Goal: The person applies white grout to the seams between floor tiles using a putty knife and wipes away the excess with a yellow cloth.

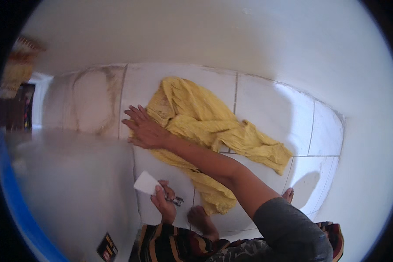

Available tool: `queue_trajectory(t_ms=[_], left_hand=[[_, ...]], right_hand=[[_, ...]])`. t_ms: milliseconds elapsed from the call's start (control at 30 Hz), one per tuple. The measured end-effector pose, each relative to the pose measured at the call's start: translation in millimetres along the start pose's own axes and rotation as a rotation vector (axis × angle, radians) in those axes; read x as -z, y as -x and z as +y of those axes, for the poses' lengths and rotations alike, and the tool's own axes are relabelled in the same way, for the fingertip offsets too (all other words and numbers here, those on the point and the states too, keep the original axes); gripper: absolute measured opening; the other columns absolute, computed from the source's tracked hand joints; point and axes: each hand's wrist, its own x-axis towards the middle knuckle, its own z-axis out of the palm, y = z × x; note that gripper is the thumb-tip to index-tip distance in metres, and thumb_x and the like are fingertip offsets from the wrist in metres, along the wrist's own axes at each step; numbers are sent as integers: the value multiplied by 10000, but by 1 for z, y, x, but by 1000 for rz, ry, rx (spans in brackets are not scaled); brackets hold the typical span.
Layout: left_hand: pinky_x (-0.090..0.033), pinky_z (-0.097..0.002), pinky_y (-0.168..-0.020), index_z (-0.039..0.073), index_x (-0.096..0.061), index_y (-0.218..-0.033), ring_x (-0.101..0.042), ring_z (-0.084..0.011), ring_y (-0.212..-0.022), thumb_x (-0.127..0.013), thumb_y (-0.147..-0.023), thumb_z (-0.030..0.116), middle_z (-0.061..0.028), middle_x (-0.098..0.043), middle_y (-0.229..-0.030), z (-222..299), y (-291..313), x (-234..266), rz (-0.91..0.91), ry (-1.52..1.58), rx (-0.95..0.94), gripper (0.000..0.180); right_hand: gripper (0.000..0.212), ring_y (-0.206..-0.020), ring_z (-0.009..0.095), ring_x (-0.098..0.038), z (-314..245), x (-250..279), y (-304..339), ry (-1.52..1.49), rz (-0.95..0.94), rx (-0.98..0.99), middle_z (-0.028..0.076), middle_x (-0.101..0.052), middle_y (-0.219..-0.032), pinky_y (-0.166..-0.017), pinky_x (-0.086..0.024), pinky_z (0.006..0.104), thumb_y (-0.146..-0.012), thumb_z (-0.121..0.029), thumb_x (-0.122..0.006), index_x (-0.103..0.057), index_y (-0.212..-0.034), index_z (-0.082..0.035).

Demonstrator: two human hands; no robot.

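Note:
A crumpled yellow cloth (205,109) lies spread over the pale floor tiles, with long folds running right and toward me. My right hand (148,130) rests palm down at the cloth's left edge, fingers spread and stretched out to the left. Closer to my body, my left hand (164,204) is closed around a scraper-like tool (146,183) with a flat white blade-shaped end and a dark, shiny handle end. That tool is held just above the tiles, left of the cloth's near fold. Its grip is partly hidden by my fingers.
Brown stains mark the tile (91,100) at the far left. A pale, smooth panel (78,179) with a blue edge (13,196) stands at the left. The wall (196,35) runs along the back. My bare foot (203,222) is beside the cloth.

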Motion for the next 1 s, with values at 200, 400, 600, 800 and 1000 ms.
queue_trajectory(t_ms=[200,400,600,800,1000], left_hand=[[-277,-232,-483,23,-514,-921,-353,-87,-510,-442,-947,374,7,-389,-577,-2,-2,-8,23,-36,33,359],[-252,-232,-483,8,-497,-920,-308,-83,-499,-398,-956,373,8,-364,-546,3,-6,-22,188,-75,-59,379],[-234,-232,-502,35,-504,-933,-302,-81,-517,-415,-950,378,16,-332,-561,-10,-6,-27,164,-86,-139,355],[-250,-219,-543,22,-523,-989,-293,-72,-551,-422,-959,383,20,-334,-574,-5,10,-49,222,-141,-180,375],[-247,-219,-541,36,-532,-1024,-300,-65,-552,-445,-948,413,44,-324,-585,-1,36,-51,56,-270,-238,394]], right_hand=[[478,-1394,363,-137,-7,19,66,201,12,-356,195,-244,-1475,-1055,-55,685,-760,-386,-657,-606,-1197,-198],[372,-1401,337,-156,6,-32,50,4,-134,-98,173,-265,-1477,-1109,-52,598,-772,-205,-601,-651,-1133,-130],[405,-1371,340,-221,123,63,93,58,177,-246,170,-281,-1466,-1130,-176,462,-817,-286,-623,-621,-1172,-90],[423,-1320,308,-329,128,249,280,474,142,-504,129,-383,-1414,-1099,-267,421,-839,-314,-636,-589,-1193,-85],[672,-1263,355,-388,164,365,496,770,724,-1084,212,-426,-1357,-1073,-287,427,-833,-379,-638,-394,-1353,-31]])
